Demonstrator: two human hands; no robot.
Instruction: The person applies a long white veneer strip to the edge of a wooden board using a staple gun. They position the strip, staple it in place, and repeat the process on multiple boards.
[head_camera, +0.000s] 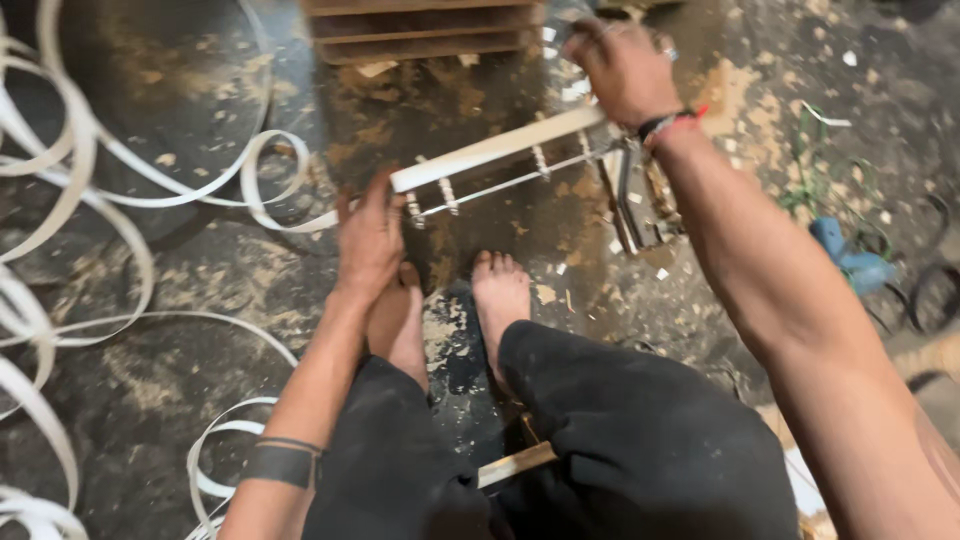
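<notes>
Right now my left hand (368, 240) presses down on the near end of the white strip (495, 150), fingers spread flat rather than curled round it. My right hand (622, 68) closes over the far end, up by the wooden pallet (425, 30), though I cannot tell how tightly. The strip's long axis runs from lower left to upper right between my two hands, above my bare feet (500, 290), with a thin metal rod (510, 185) and its clips just beneath it. Loose white banding (90, 150) coils well off to the left on the dusty floor (170, 390).
</notes>
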